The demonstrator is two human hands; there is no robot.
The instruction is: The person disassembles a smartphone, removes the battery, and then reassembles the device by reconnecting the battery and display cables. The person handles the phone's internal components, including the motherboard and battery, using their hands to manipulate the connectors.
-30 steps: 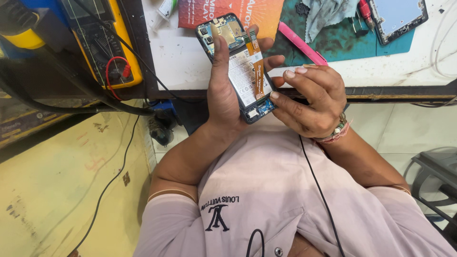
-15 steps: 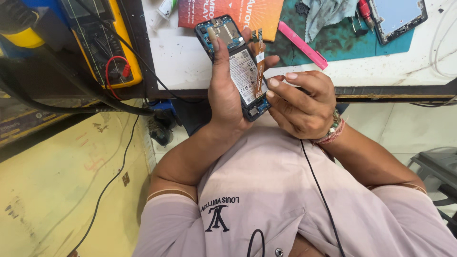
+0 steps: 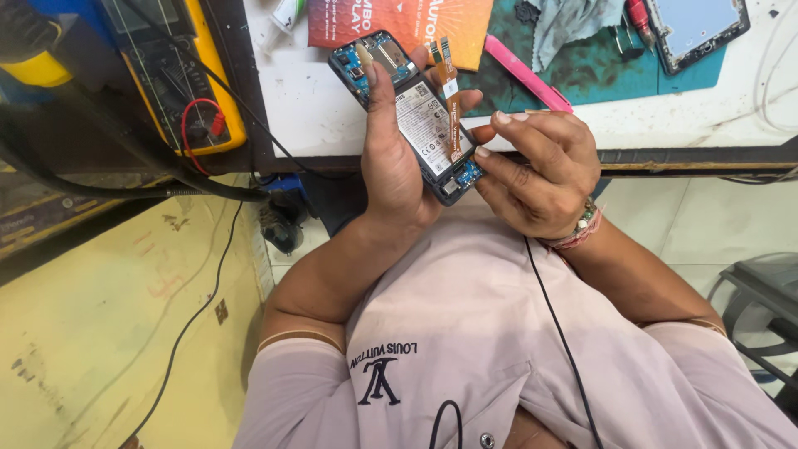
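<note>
A white workbench (image 3: pixel 332 108) with a dark front edge fills the top of the head view, above a pale tiled floor. Held over that edge is one opened phone (image 3: pixel 413 116), back cover off, its long axis running diagonally: the camera end points up and to the left over the bench, the port end down and to the right toward the person's chest. One orange ribbon cable (image 3: pixel 450 104) lies along its exposed battery.

The left hand (image 3: pixel 391 158) is wrapped around the phone from below, thumb laid flat along its left side. The right hand (image 3: pixel 540 175) is curled narrow, thumb and forefinger tips touching the phone's lower end; whether they pinch anything small cannot be told.

Against half a second ago, the phone sits much the same, while the right hand's fingers have shifted slightly at the lower corner.

On the bench lie one pink pen-like tool (image 3: pixel 525 73), one orange booklet (image 3: pixel 399 23), one grey cloth (image 3: pixel 573 25) on a green mat (image 3: pixel 598 75), and one separate screen panel (image 3: pixel 697 25). One yellow multimeter (image 3: pixel 179 79) stands at left.
</note>
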